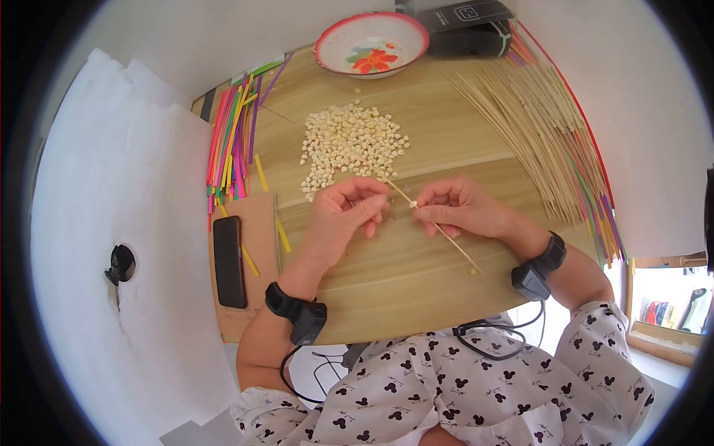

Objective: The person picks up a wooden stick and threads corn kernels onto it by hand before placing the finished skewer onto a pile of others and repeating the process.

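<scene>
A thin wooden stick (455,244) slants across the middle of the table between my two hands. On it, near its upper part, sits a small pale bead-like piece (413,204). My right hand (460,207) pinches at this piece and the stick with thumb and forefinger. The stick's upper end lies close to the fingertips of my left hand (349,212), whose thumb and forefinger are pressed together; whether they touch the stick is hard to tell. Just beyond my left hand lies a heap of small cream-coloured pieces (353,141).
Coloured strips (236,137) lie at the left, above a phone (230,260) on brown cardboard (256,223). An enamel bowl (335,56) and a black box (468,37) stand at the back. Many thin sticks (520,126) spread over the right side.
</scene>
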Available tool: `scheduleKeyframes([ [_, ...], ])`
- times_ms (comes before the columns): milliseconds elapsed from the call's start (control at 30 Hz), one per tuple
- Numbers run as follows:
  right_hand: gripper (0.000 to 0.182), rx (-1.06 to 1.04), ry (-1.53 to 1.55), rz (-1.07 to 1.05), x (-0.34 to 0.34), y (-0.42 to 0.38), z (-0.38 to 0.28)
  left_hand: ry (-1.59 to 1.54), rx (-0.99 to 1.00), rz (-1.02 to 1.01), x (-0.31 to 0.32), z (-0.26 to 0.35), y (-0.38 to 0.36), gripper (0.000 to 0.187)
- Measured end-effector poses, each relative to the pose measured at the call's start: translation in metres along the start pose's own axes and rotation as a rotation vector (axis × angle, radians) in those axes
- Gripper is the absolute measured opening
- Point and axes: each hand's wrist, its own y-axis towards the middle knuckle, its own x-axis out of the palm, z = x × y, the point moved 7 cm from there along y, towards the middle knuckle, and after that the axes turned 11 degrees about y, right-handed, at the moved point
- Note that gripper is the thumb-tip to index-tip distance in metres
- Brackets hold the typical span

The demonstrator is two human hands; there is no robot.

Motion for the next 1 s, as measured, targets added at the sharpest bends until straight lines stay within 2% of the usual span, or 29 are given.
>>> scheduleKeyframes([
  [67,0.014,0.008,0.025,0.029,-0.003,-0.001,0.001,0.013,0.099,0.216,-0.029,0.012,-0.001,0.014],
  [200,0.013,-0.029,0.064,0.073,-0.008,0.000,0.000,-0.032,0.164,0.441,-0.074,0.017,-0.001,0.014],
  [400,0.013,-0.042,0.084,0.078,-0.009,0.000,0.001,0.040,0.199,0.439,-0.092,0.013,0.003,0.013],
  [533,0.012,-0.046,0.088,0.076,-0.010,0.000,0.003,0.176,0.236,0.408,-0.084,0.017,0.004,0.013],
  [600,0.012,-0.048,0.078,0.076,-0.011,0.000,0.004,0.300,0.187,0.419,-0.077,0.018,0.003,0.012],
  [800,0.012,-0.041,0.065,0.086,-0.010,-0.001,0.001,0.341,0.196,0.384,-0.075,0.016,0.004,0.012],
  [933,0.011,-0.031,0.042,0.086,-0.008,-0.001,0.000,0.371,0.221,0.420,-0.080,0.019,0.004,0.011],
  [1000,0.011,-0.025,0.025,0.085,-0.007,-0.001,-0.002,0.427,0.216,0.524,-0.093,0.021,0.001,0.013],
])
